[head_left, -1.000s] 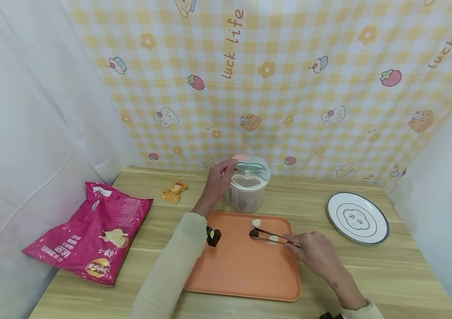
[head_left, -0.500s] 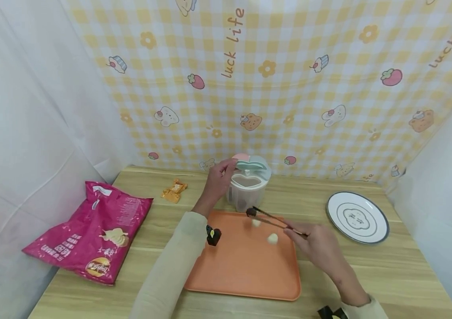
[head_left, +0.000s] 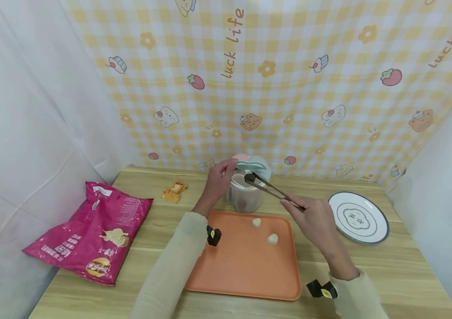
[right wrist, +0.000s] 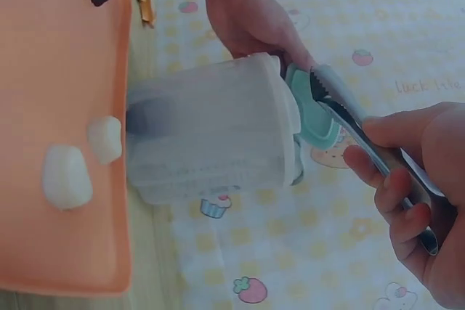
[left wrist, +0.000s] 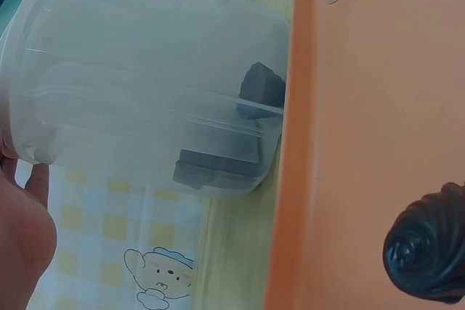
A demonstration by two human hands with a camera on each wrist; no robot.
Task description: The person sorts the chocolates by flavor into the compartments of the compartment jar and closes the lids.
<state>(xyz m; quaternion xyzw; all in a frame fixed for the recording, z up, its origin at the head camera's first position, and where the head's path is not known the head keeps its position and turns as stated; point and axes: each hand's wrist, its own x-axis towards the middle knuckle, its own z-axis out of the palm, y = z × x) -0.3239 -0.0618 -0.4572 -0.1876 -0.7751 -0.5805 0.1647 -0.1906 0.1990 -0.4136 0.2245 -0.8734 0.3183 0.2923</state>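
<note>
My left hand pinches the raised green lid of a clear compartmented container. Metal tongs are in my right hand, their tips gripping a dark chocolate-like piece over the container's uncovered compartment. Through the cloudy wall in the left wrist view, dark pieces lie at the bottom. On the orange tray sit two white pieces, one nearer the container and one farther right. A dark swirled piece on the tray is hidden from the head view.
To the left lies a magenta chip bag. An orange-wrapped candy rests behind the tray on the wooden table. A white plate with a blue rim is at right, and a patterned cloth hangs behind the container.
The tongs have lifted the dark piece off the tray and carried it up and back to the container's opening. My left hand has stayed at the lid.
</note>
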